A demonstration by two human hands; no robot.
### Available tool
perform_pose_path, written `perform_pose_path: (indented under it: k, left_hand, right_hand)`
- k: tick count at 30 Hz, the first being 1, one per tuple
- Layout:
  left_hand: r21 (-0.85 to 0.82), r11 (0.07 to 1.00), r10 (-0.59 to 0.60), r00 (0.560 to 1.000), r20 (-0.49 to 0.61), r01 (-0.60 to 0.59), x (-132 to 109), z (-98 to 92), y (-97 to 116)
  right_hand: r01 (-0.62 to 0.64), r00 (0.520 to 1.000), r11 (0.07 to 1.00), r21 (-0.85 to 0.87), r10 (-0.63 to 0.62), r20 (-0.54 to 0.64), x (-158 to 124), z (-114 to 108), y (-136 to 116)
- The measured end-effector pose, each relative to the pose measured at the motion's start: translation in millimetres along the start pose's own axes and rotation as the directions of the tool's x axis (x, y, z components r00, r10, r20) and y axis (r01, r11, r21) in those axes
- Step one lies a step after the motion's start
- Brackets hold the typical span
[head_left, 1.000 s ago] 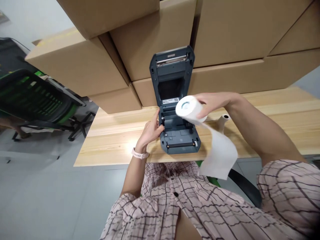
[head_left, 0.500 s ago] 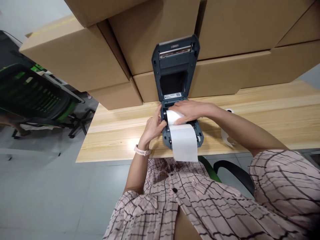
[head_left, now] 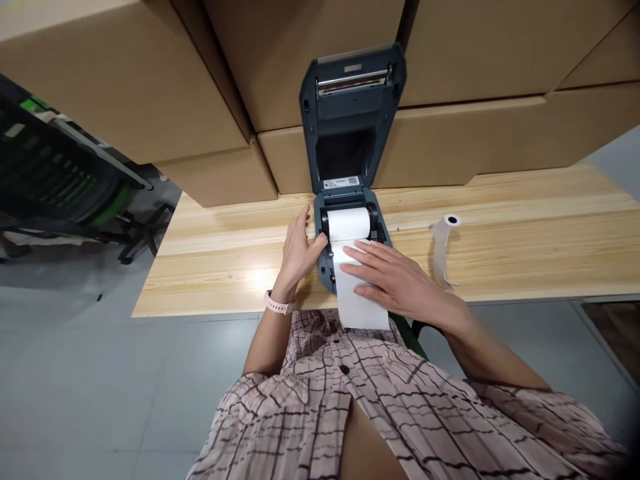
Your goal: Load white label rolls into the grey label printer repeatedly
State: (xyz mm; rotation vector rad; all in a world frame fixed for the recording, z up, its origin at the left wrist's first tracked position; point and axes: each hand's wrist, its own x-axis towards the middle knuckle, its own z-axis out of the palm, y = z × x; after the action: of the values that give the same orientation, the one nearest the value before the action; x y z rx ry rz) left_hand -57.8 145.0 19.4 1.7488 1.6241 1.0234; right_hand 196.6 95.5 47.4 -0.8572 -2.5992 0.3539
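A dark grey label printer [head_left: 326, 273] stands on the table with its lid [head_left: 353, 120] raised. Inside it a white label roll [head_left: 349, 224] sits between black holders, and its paper strip [head_left: 361, 310] runs out over the printer's front and past the table edge. My right hand [head_left: 395, 280] lies flat on the strip, fingers stretched out and apart, hiding part of the printer's right front. At the printer's left side is my left hand [head_left: 299, 250], fingers extended, the thumb touching the inner edge near the roll.
A small roll of backing paper [head_left: 443, 233] with a loose tail lies to the right on the wooden table [head_left: 540, 247]. Large cardboard boxes [head_left: 450, 60] are stacked behind the printer. An office chair [head_left: 60, 180] stands on the floor at left.
My right hand has moved from the roll toward me, onto the paper strip. My left hand has stayed by the printer's left side, its fingers now straighter. The view has shifted slightly.
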Motion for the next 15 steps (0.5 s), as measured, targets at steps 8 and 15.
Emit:
perform_pose_path:
  k: [8,15]
  left_hand:
    - [0.099,0.986,0.142,0.988,-0.062,-0.135,-5.4,4.3,-8.3]
    - [0.15,0.841,0.484,0.847,0.219,-0.52,-29.7,7.4,32.9]
  right_hand:
    - [-0.043,0.997,0.996,-0.072,0.039,-0.06,-3.6,10.7,-16.7]
    - [-0.059,0.995,0.994,0.094,0.066,-0.07,-7.9,5.3,-13.3]
